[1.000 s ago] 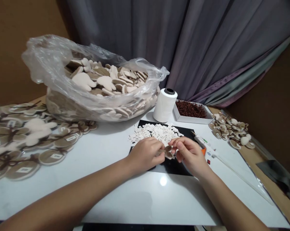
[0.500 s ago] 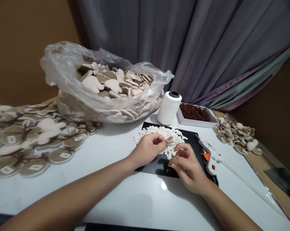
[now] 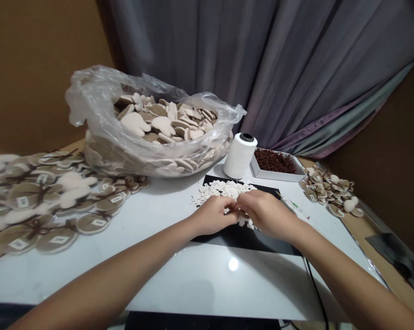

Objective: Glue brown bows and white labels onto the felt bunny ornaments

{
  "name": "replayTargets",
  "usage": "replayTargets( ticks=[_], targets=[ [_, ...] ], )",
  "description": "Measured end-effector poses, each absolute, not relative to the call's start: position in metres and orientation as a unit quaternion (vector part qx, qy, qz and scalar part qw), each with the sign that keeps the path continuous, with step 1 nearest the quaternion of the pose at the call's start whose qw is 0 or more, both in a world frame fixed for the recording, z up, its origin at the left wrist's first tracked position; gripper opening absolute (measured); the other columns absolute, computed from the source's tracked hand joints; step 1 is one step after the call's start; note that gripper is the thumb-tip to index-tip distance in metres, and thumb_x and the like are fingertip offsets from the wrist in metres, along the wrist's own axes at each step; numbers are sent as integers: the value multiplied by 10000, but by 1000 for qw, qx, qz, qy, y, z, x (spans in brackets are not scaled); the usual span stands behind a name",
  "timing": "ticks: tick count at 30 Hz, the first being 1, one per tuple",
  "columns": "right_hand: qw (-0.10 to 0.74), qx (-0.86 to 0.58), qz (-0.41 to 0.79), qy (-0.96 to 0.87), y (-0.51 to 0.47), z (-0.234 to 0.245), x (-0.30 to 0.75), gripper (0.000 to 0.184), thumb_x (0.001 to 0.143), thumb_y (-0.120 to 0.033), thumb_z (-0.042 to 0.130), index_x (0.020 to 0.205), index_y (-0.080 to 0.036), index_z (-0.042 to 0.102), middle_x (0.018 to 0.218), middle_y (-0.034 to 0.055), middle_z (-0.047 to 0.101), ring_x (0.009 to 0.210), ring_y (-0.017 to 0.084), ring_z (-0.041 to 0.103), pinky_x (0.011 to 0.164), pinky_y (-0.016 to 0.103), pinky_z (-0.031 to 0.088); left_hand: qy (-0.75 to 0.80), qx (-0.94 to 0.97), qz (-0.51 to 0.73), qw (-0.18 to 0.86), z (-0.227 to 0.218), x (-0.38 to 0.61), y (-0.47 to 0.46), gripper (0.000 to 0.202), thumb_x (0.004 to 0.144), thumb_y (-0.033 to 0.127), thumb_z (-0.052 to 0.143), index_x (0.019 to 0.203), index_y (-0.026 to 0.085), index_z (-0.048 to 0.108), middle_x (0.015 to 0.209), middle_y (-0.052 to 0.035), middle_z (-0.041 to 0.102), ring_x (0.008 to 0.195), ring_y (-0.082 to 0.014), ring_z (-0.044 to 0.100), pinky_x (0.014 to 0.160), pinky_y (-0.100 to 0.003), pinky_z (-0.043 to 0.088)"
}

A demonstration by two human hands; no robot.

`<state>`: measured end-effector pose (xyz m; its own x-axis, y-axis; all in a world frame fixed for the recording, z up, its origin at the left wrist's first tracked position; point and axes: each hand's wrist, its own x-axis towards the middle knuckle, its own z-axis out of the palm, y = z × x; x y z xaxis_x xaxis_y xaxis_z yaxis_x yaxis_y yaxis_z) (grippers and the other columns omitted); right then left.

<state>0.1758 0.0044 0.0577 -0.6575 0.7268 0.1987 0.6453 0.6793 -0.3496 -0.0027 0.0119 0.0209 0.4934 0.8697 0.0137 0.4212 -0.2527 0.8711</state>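
Felt piece (image 3: 243,214), mostly hidden, pinched by left hand (image 3: 214,214); right hand (image 3: 269,212) arched palm-down alongside, cannot tell its grip.

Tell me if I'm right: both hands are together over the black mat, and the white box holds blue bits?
Nearly! The bits in the white box are dark reddish-brown, not blue, as the head view shows. The left hand and right hand are together over the black mat.

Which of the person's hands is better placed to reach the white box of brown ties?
The right hand, most likely: it is nearer the white box, which lies beyond it and slightly to its right. The left hand sits farther left, closer to the plastic bag.
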Motion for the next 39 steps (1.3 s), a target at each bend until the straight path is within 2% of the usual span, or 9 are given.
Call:
replayTargets(
  ticks=[3,6,12,16,22,25,29,32,39],
  targets=[
    [156,-367,-11,-917,-22,51,173,203,815,-41,397,791,-169,553,679,52,569,608,159,467,510,249,256,443,722,300,439,22,-3,13,109,708,249,546,710,168,620,718,3,630,654,-139,545,558,-224,384],
    [196,-407,-25,-892,-37,29,178,218,847,-73,373,755,-171,544,633,46,547,553,151,450,485,249,247,438,678,337,485,20,-1,12,94,711,239,548,687,165,602,651,16,587,607,-122,520,551,-221,380],
    [250,-425,336,-802,-1,9,194,202,887,-172,383,716,-182,490,626,-14,507,560,116,449,548,220,356,369,629,323,604,16,3,8,73,702,221,575,691,150,584,603,31,563,557,-93,499,555,-210,381],
    [210,-374,443,-787,29,33,194,238,904,-292,413,711,-175,490,598,-32,472,531,101,422,503,206,337,388,687,277,548,14,1,9,67,686,209,558,674,155,596,602,25,582,560,-111,518,551,-220,380],
    [113,-361,70,-923,-2,56,176,216,819,-35,386,775,-166,553,664,33,542,581,143,446,517,248,289,447,724,285,441,13,-1,10,111,693,267,575,710,176,636,701,7,650,649,-153,562,574,-242,399],
    [143,-350,-99,-921,-22,42,175,265,809,6,351,761,-154,557,646,61,536,587,170,423,526,283,285,457,701,312,450,14,1,9,136,721,296,565,700,176,628,694,5,646,644,-150,562,587,-249,409],
    [199,-347,-169,-901,-31,20,179,291,874,-41,336,708,-173,535,607,60,507,578,180,398,542,303,288,453,644,360,500,13,5,7,101,710,256,567,693,166,609,651,19,607,622,-134,552,610,-248,418],
    [237,-364,-116,-893,-29,12,180,283,889,-56,322,732,-182,521,620,54,497,593,180,411,550,295,309,442,606,384,538,12,8,6,83,699,232,573,697,157,608,629,29,581,603,-119,523,596,-239,397],
    [349,-441,206,-801,-15,7,183,248,918,-216,410,671,-203,425,581,-22,443,517,119,404,506,240,326,394,504,402,655,17,11,3,68,657,207,587,654,140,601,556,45,543,533,-82,456,555,-219,352]
  ],
)
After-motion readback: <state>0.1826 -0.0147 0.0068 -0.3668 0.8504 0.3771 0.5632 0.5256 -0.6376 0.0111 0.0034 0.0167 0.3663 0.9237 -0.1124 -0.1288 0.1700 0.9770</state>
